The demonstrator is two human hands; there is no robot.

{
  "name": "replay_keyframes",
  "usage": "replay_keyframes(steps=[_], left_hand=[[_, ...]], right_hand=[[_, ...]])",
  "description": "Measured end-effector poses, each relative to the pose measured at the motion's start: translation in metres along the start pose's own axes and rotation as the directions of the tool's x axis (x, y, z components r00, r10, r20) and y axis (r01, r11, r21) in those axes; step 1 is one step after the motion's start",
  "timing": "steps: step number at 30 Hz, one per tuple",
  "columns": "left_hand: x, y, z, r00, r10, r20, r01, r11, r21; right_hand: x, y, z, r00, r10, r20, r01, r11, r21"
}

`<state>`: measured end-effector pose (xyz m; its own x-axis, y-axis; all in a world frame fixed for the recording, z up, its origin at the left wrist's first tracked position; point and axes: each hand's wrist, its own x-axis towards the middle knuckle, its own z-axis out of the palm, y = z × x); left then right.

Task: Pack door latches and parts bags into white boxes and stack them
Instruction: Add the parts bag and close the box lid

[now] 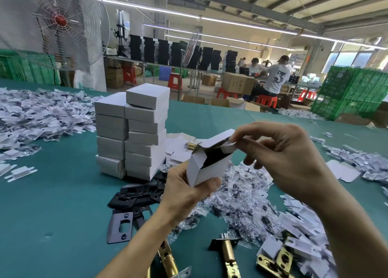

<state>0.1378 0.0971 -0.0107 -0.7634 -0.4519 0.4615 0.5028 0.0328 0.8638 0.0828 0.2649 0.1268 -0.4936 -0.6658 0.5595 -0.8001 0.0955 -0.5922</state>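
Note:
My left hand point(186, 190) grips a small white box point(206, 168) from below, tilted, with its top end open and dark inside. My right hand point(281, 151) pinches the box's end flap point(228, 146) at the upper right. Two stacks of closed white boxes point(134, 135) stand on the green table just left of the held box. Brass door latches point(228, 254) lie at the near edge, below my hands. A heap of clear parts bags point(241, 196) lies under and right of my hands. Black strike plates point(136, 193) lie beside the stacks.
Flat white box blanks point(35, 118) are heaped at the left, with more point(361, 162) at the right. A brass latch point(191, 146) lies behind the held box. A large fan point(60, 23) stands at the back left, green crates point(352, 91) at the right, and seated workers point(275, 78) far behind.

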Motion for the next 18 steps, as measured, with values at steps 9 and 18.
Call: replay_keyframes(steps=[9, 18], left_hand=[[0.0, -0.004, 0.001, 0.997, 0.032, -0.065, -0.021, 0.986, 0.166], [-0.002, -0.002, 0.002, 0.992, 0.102, -0.072, -0.081, 0.965, 0.251]], right_hand=[[-0.004, 0.002, 0.007, 0.998, 0.062, -0.03, -0.069, 0.949, -0.308], [0.0, -0.003, 0.02, 0.961, -0.012, -0.276, -0.077, 0.947, -0.31]])
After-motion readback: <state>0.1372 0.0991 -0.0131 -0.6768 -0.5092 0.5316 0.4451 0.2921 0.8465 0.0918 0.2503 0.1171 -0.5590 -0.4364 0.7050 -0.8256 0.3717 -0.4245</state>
